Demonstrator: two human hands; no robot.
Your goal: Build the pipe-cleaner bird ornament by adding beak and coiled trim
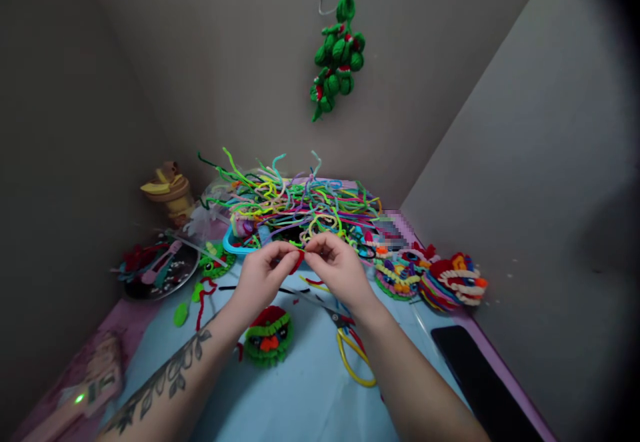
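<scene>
My left hand (264, 274) and my right hand (336, 267) meet above the middle of the table, fingers pinched together on a short red pipe cleaner piece (299, 260). Just beyond them lies a big tangled heap of coloured pipe cleaners (295, 202), partly in a blue tray (231, 245). Below my left wrist sits a round green and red pipe cleaner figure (269, 338). Scissors with yellow and red handles (350, 349) lie under my right forearm.
Finished coiled figures (430, 279) line the right side beside a black phone (480, 382). A dark plate with scraps (157, 269) and a yellow and brown toy (170, 192) stand at the left. A green pipe cleaner bunch (337, 55) hangs on the wall.
</scene>
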